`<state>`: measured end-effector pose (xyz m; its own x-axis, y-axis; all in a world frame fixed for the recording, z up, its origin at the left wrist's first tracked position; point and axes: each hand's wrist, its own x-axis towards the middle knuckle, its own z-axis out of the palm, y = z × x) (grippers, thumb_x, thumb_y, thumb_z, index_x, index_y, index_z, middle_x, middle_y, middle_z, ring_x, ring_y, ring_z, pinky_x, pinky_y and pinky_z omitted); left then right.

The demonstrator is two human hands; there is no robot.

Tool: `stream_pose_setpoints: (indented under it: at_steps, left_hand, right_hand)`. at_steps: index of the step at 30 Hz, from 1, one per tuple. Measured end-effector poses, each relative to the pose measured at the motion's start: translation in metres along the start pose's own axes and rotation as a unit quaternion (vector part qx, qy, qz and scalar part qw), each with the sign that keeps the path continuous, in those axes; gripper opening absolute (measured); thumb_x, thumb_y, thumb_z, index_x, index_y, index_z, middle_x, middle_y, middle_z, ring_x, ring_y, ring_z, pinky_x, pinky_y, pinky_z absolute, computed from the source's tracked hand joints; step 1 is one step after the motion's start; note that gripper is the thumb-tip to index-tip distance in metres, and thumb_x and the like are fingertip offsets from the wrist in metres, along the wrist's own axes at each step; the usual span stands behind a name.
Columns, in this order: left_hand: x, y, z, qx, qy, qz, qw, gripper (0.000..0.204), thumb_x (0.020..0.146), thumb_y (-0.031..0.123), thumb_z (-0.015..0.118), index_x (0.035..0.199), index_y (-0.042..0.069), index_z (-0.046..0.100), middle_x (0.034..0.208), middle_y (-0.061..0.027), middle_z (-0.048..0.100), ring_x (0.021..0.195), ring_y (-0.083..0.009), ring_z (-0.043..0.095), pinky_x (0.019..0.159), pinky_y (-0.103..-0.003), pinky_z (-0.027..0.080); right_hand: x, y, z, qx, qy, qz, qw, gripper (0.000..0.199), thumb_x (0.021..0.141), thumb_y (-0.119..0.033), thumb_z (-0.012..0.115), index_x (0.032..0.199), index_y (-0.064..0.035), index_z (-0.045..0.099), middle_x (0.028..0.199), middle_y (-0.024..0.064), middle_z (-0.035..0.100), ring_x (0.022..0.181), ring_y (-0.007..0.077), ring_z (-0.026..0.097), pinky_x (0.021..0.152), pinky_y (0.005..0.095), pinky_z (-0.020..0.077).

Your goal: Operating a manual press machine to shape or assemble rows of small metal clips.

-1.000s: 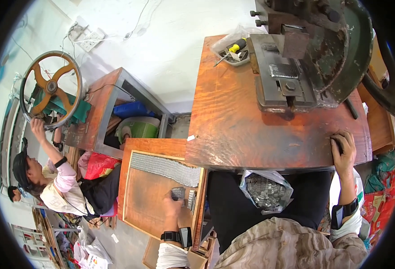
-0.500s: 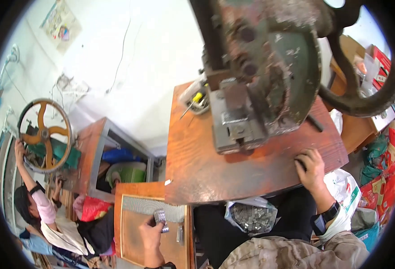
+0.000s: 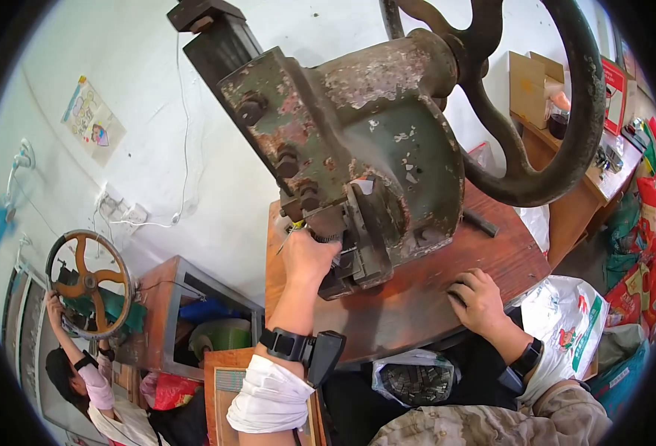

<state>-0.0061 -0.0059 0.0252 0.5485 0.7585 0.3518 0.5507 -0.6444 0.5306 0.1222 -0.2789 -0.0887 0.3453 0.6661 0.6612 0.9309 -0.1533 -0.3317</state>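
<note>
Presently, a green press (image 3: 402,156) is mounted on a wooden table (image 3: 417,297). At its die (image 3: 346,264), the left hand (image 3: 307,256) is placed; its fingertips are hidden, and whether anything is pinched cannot be told. On the table, the right hand (image 3: 483,303) is rested, fingers loosely curled, any grip unclear. Metal pieces (image 3: 417,383) are contained in a clear bag (image 3: 379,380) beside the near edge.

Poster (image 3: 94,123) on white wall (image 3: 146,67); blue fan (image 3: 2,226) left; cardboard box (image 3: 529,89) right.
</note>
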Motion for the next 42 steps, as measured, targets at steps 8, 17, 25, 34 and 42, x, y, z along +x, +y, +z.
stream_pose_setpoints:
  at_steps: [8,17,25,34,42]
  left_hand:
    - [-0.002,0.000,0.005,-0.284,-0.069,-0.007,0.956,0.036,0.070,0.009,0.068,0.102,-0.006,0.062,0.093,-0.0159,0.067,0.085,-0.0246,0.064,0.079,-0.033,0.048]
    - [-0.009,-0.049,0.037,-0.176,0.000,0.037,0.984,0.039,0.075,-0.003,0.054,0.114,0.001,0.055,0.108,-0.0219,0.055,0.106,-0.0368,0.050,0.090,-0.040,0.041]
    - [-0.009,-0.040,0.036,-0.155,-0.018,0.102,0.982,0.038,0.078,-0.001,0.054,0.116,0.001,0.055,0.123,-0.0172,0.051,0.116,-0.0351,0.042,0.100,-0.039,0.035]
    - [-0.010,-0.039,0.036,-0.217,-0.019,0.008,0.976,0.039,0.080,0.004,0.056,0.120,0.009,0.055,0.122,-0.0191,0.048,0.116,-0.0351,0.042,0.100,-0.039,0.034]
    - [-0.007,-0.052,0.050,-0.222,0.004,0.015,0.975,0.038,0.082,0.011,0.058,0.119,0.013,0.056,0.119,-0.0199,0.048,0.115,-0.0344,0.044,0.098,-0.040,0.036]
  right_hand:
    - [-0.001,0.003,-0.001,-0.001,-0.011,0.006,1.000,0.018,0.068,-0.011,0.067,0.086,-0.0059,0.064,0.095,0.0088,0.059,0.092,0.0277,0.054,0.078,0.0375,0.0448]
    - [0.067,-0.042,0.010,0.174,-0.012,-0.070,0.982,0.025,0.071,-0.013,0.071,0.091,-0.0013,0.062,0.096,0.0148,0.059,0.090,0.0336,0.056,0.078,0.0395,0.0478]
    - [0.150,-0.069,0.077,0.141,-0.021,0.052,0.988,0.082,0.058,-0.036,0.082,0.121,0.0046,0.048,0.120,0.0226,0.049,0.111,0.0385,0.046,0.096,0.0419,0.0389]
    - [0.168,-0.046,0.078,0.247,-0.059,0.049,0.966,0.072,0.058,-0.028,0.081,0.116,0.0027,0.053,0.114,0.0224,0.056,0.105,0.0363,0.054,0.091,0.0388,0.0436]
    - [0.174,-0.049,0.082,0.456,-0.107,0.167,0.867,0.056,0.061,-0.014,0.077,0.111,0.0021,0.058,0.103,0.0208,0.062,0.099,0.0331,0.059,0.087,0.0356,0.0459]
